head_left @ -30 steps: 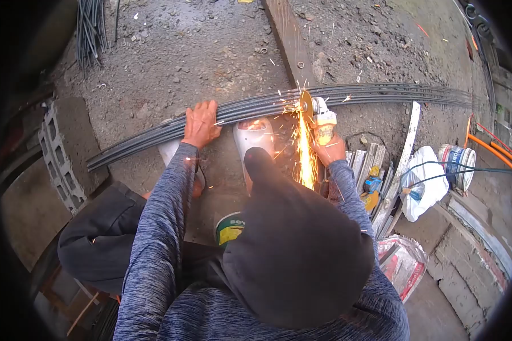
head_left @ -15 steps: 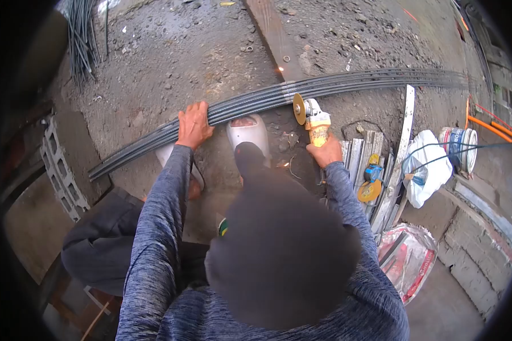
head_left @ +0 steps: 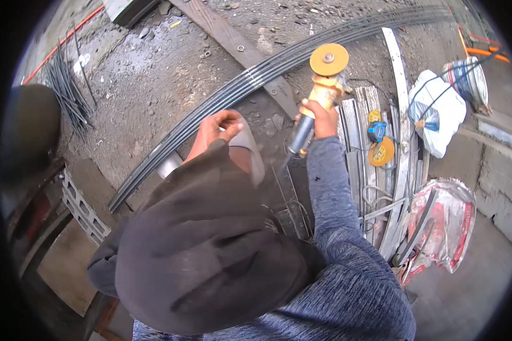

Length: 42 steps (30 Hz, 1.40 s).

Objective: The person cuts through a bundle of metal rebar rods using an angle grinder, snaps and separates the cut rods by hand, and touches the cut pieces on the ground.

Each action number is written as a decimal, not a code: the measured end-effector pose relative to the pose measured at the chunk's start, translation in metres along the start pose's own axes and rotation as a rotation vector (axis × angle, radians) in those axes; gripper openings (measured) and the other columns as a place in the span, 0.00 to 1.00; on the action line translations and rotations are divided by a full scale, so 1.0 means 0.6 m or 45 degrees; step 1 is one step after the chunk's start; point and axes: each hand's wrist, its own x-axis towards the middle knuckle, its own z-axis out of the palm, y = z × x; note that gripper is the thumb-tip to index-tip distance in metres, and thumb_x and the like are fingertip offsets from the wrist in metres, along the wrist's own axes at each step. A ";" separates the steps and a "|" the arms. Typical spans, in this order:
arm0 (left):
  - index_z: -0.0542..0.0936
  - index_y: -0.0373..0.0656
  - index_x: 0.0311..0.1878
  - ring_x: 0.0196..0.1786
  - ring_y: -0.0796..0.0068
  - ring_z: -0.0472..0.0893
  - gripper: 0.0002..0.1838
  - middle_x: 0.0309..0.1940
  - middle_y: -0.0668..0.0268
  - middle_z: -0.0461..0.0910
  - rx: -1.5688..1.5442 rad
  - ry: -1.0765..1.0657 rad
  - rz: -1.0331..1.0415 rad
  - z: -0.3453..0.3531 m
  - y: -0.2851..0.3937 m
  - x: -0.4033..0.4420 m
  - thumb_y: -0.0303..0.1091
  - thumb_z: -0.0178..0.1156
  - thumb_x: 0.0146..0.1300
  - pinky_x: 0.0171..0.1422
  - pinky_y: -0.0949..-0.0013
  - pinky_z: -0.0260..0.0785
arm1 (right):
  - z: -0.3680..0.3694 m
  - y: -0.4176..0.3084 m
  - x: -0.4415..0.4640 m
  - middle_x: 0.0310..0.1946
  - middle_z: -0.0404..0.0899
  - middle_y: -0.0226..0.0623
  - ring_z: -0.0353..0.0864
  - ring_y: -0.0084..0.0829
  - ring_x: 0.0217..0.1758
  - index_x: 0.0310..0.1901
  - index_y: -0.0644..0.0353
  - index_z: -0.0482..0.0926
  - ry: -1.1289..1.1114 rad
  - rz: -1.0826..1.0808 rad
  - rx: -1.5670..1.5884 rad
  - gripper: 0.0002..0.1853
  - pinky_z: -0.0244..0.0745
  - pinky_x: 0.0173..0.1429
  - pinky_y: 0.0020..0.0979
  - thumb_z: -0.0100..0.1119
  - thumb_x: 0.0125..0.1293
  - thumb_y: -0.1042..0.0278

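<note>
Bars (head_left: 279,62) lay in a long, bent bunch across the ground (head_left: 165,85), from near left to far right. A pale line (head_left: 253,77) went across them. It looked like a cut that was begun. I saw no gap there, so the bars did not look cut all the way through, and the work seemed only part done. The line was too small to tell how deep it went.

The right hand (head_left: 324,122) had its fingers wrapped around a grinder (head_left: 325,94). Its round yellow disc (head_left: 338,54) was close to the bars, right of the pale line, and no sparks showed. I could not tell if it touched them. The left hand (head_left: 217,128) was half open with bent fingers, just on the near side of the bars. I saw nothing in it.

The ground was rough and gray, with little stones. A wooden plank (head_left: 222,34) ran under the bars. On the right were metal strips (head_left: 370,98), a white bag (head_left: 444,128) and a bucket (head_left: 469,85), with a torn sack (head_left: 463,227) nearer. Thin rods (head_left: 68,96) lay heaped at far left.
</note>
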 end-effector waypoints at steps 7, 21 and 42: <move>0.85 0.34 0.56 0.44 0.77 0.82 0.16 0.41 0.65 0.88 -0.444 -0.366 -0.246 0.056 0.055 -0.002 0.33 0.70 0.69 0.54 0.68 0.74 | 0.081 0.003 0.001 0.25 0.81 0.40 0.83 0.34 0.20 0.41 0.66 0.76 0.040 -0.024 0.280 0.16 0.82 0.25 0.35 0.71 0.57 0.69; 0.82 0.37 0.60 0.48 0.75 0.86 0.17 0.48 0.63 0.88 -0.732 -0.496 -0.439 0.041 0.026 -0.021 0.39 0.61 0.77 0.54 0.68 0.78 | 0.110 0.003 -0.014 0.28 0.81 0.43 0.83 0.35 0.21 0.39 0.70 0.77 0.262 -0.092 0.508 0.17 0.84 0.26 0.36 0.72 0.53 0.71; 0.80 0.38 0.65 0.46 0.72 0.83 0.26 0.50 0.59 0.85 -0.277 -0.002 -0.357 -0.197 0.011 -0.073 0.48 0.65 0.73 0.54 0.67 0.77 | -0.027 0.005 -0.072 0.28 0.82 0.41 0.84 0.32 0.22 0.40 0.70 0.78 0.120 -0.303 0.394 0.15 0.84 0.26 0.34 0.73 0.55 0.73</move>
